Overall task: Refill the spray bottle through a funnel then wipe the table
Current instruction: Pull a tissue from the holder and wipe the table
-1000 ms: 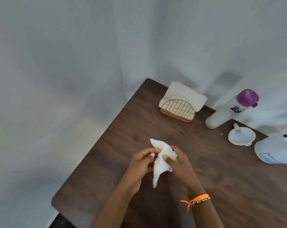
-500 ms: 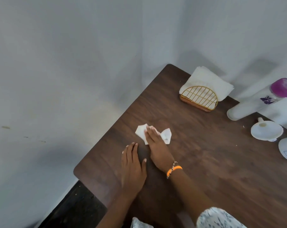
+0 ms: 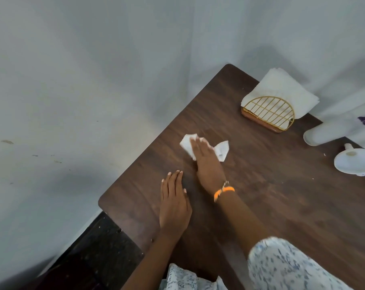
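Sleeves: white with blue speckles, at 6 o'clock, nearest the camera.
Left hand [image 3: 174, 203]: flat on the table [image 3: 282, 206], fingers straight and close together, holding nothing.
Bracelet [image 3: 223, 191]: orange, on the right wrist.
Right hand [image 3: 206, 162]: fingers straight, pressing down on the paper towel [image 3: 221, 151], blurred at the fingertips.
Paper towel: white, crumpled, ends sticking out either side of the hand, at 12 o'clock of the left hand.
Funnel [image 3: 354, 163]: white, at 3 o'clock, cut by the frame edge.
Bottle [image 3: 340, 129]: white, at 2 o'clock; purple mark on its side, not readable.
Napkin holder [image 3: 269, 114]: gold wire, white napkins inside, at 1 o'clock near the far edge.
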Demonstrator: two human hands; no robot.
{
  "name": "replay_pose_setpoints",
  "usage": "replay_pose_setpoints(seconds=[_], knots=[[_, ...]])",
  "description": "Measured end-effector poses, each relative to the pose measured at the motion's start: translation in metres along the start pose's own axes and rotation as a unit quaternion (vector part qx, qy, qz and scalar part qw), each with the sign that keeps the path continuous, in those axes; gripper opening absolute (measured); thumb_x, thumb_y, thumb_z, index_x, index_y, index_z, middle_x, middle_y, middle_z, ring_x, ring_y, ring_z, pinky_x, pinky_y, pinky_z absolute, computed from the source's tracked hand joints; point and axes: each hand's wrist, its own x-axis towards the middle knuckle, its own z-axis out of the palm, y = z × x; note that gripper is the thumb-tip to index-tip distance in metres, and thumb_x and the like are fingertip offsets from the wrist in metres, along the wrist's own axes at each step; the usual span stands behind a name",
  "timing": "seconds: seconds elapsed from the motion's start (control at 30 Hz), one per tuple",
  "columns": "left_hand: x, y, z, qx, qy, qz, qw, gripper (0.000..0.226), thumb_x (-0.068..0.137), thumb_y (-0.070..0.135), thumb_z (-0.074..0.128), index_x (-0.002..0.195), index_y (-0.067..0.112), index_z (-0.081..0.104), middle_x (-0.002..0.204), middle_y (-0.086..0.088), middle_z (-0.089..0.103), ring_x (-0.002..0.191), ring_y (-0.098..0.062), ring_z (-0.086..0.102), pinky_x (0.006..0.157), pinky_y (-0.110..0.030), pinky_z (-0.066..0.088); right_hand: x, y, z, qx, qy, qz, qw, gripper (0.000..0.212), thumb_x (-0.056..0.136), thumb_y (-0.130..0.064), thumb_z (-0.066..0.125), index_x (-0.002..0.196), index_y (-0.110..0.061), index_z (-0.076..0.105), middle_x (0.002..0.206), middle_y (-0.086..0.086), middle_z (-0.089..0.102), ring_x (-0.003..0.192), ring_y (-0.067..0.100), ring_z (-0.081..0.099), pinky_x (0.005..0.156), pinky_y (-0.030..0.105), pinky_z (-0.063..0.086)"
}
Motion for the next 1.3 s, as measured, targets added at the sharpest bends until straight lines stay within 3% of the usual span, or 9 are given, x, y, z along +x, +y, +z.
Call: replay_pose_setpoints(seconds=[0.17,0.37,0.5,0.63,0.73,0.87,0.97,1.13,1.3], knots=[[-0.001,-0.001,0.003,-0.009,0.05,0.006,0.999,0.042,0.088,0.006,0.032,0.13,0.005,0.037,0.129,-0.015,0.053,0.128,-0.023,0.035,0.116,-0.036,0.014,-0.087,0.012,0.005,0.025,-0.021,-0.044,0.999,0.057,0.085,0.004,0.035,0.14,-0.011,0.039,0.15,0.003,0.03,0.139,0.018,0.022,0.115,0.025,0.015],[0.0,0.003,0.0,-0.01,0.031,-0.012,0.999,0.04,0.093,0.01,0.028,0.131,0.009,0.037,0.131,-0.013,0.052,0.127,-0.03,0.046,0.109,-0.044,0.029,-0.03,0.053,-0.03,0.016,0.034,0.143,0.989,0.064,0.084,0.015,0.034,0.144,-0.006,0.026,0.154,0.012,0.017,0.143,0.028,0.013,0.11,0.024,0.002],[0.0,0.003,-0.001,-0.022,0.018,-0.012,1.0,0.044,0.09,0.007,0.028,0.133,0.006,0.034,0.134,-0.014,0.049,0.129,-0.03,0.042,0.114,-0.043,0.026,-0.038,0.016,-0.009,0.078,-0.02,0.064,0.995,0.064,0.084,0.016,0.037,0.143,-0.004,0.027,0.154,0.013,0.018,0.144,0.025,0.01,0.112,0.024,0.002],[0.0,0.001,-0.001,-0.01,0.019,0.013,1.0,0.049,0.087,0.014,0.051,0.132,0.004,0.035,0.133,-0.015,0.05,0.125,-0.03,0.048,0.113,-0.04,0.027,-0.114,0.005,0.026,0.124,-0.047,-0.027,0.991,0.069,0.077,0.021,0.04,0.138,-0.012,0.04,0.148,-0.002,0.028,0.14,0.006,0.014,0.116,0.025,0.01],[-0.001,0.004,-0.004,-0.021,0.019,-0.011,1.0,0.046,0.087,0.009,0.034,0.133,0.006,0.035,0.134,-0.015,0.049,0.128,-0.03,0.041,0.109,-0.045,0.028,-0.129,0.035,0.018,0.116,-0.013,0.002,0.993,0.081,0.072,0.019,0.043,0.138,-0.028,0.039,0.149,-0.017,0.022,0.138,-0.004,0.015,0.114,0.023,0.012],[0.0,0.008,-0.008,-0.038,0.02,-0.021,0.999,0.043,0.088,0.008,0.033,0.131,0.007,0.036,0.132,-0.018,0.051,0.125,-0.037,0.046,0.102,-0.052,0.033,-0.082,0.056,-0.008,0.089,0.055,0.13,0.986,0.06,0.082,0.016,0.036,0.135,-0.011,0.045,0.146,0.004,0.034,0.14,0.022,0.025,0.111,0.01,0.006],[-0.001,0.006,-0.009,-0.047,0.008,-0.013,0.999,0.046,0.087,0.006,0.03,0.133,0.006,0.036,0.136,-0.016,0.047,0.128,-0.033,0.044,0.111,-0.048,0.029,-0.059,0.024,0.004,0.186,0.057,0.146,0.97,0.041,0.09,0.004,0.041,0.128,-0.009,0.052,0.143,0.006,0.039,0.135,0.015,0.028,0.113,0.012,0.007],[0.0,0.005,-0.013,-0.121,0.01,-0.024,0.992,0.048,0.088,0.015,0.039,0.135,0.006,0.036,0.139,-0.013,0.042,0.13,-0.026,0.04,0.114,-0.046,0.028,-0.12,-0.003,0.034,0.174,0.001,0.009,0.985,0.053,0.082,0.01,0.042,0.132,-0.007,0.048,0.141,-0.004,0.032,0.137,0.006,0.021,0.115,0.022,0.015],[0.0,0.017,-0.023,-0.163,0.016,-0.064,0.984,0.055,0.088,0.008,0.052,0.138,0.012,0.031,0.143,-0.008,0.033,0.131,-0.02,0.036,0.111,-0.031,0.029,-0.147,0.035,0.005,0.176,0.093,0.14,0.97,0.05,0.085,0.011,0.039,0.127,-0.012,0.055,0.14,-0.001,0.046,0.134,0.013,0.036,0.114,0.025,0.022]])
